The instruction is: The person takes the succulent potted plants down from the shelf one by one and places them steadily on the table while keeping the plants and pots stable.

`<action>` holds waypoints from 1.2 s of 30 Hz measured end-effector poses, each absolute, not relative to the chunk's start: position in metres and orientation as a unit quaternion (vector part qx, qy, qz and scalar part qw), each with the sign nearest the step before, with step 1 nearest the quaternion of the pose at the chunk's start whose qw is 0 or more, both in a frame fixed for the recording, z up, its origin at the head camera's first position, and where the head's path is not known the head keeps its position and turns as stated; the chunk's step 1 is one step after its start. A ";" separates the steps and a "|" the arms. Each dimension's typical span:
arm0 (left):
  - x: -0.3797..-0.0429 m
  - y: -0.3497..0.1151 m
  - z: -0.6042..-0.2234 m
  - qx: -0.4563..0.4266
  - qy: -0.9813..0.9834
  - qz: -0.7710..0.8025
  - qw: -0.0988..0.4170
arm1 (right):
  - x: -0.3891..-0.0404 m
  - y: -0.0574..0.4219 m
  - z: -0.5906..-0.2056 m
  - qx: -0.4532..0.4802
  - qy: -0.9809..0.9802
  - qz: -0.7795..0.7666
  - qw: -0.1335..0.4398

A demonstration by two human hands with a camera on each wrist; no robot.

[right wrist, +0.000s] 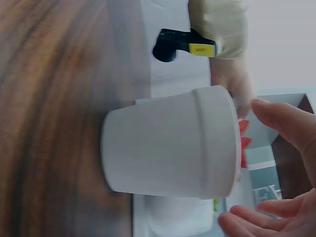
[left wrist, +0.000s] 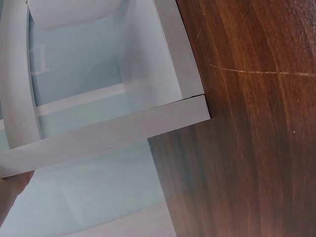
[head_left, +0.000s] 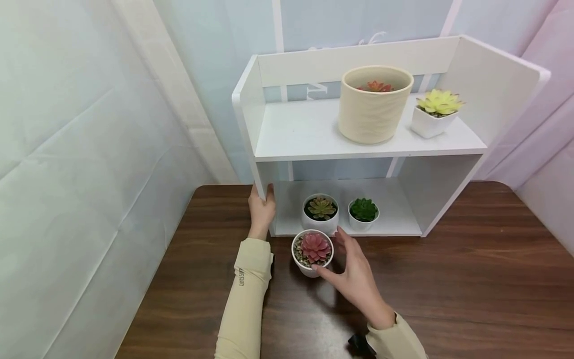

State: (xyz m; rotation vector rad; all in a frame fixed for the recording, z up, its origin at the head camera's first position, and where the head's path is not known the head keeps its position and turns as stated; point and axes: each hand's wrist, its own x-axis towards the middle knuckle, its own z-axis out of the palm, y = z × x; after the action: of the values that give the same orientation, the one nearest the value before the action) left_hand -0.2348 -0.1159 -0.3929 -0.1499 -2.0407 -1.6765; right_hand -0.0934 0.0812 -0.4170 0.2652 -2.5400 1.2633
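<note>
My left hand (head_left: 262,208) grips the front edge of the left side panel of a white two-tier shelf (head_left: 466,89), with the thumb on its inner face. In the left wrist view, only a bit of that hand (left wrist: 12,192) shows beside the panel edge (left wrist: 108,132). A pink succulent in a white pot (head_left: 310,271) stands on the table before the shelf. Around its right side curves my right hand (head_left: 356,276), thumb by the rim. The right wrist view shows the white pot (right wrist: 163,148) from the side, the right hand's fingers (right wrist: 252,224) spread apart from it.
On the lower shelf stand a brownish-green succulent (head_left: 321,208) and a dark green succulent (head_left: 363,210), both in white pots. The upper shelf holds a large cream pot (head_left: 372,114) with a red plant and a yellow-green succulent (head_left: 439,103). Everything rests on a brown wooden table (head_left: 493,279).
</note>
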 end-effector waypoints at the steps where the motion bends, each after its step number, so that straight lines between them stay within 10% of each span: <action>1: -0.231 -0.115 -0.389 -0.055 -0.749 -0.613 0.245 | -0.093 0.082 -0.414 0.096 -0.877 0.442 0.161; 36: -0.216 -0.112 -0.371 -0.055 -0.754 -0.609 0.239 | -0.109 0.104 -0.327 0.149 -0.783 0.470 0.379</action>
State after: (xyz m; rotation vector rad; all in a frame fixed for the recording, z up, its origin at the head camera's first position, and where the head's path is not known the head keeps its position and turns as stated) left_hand -0.2157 -0.1120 -0.3710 -0.1502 -2.0641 -1.6682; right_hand -0.1088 0.1041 -0.3272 0.3817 -2.0001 1.2002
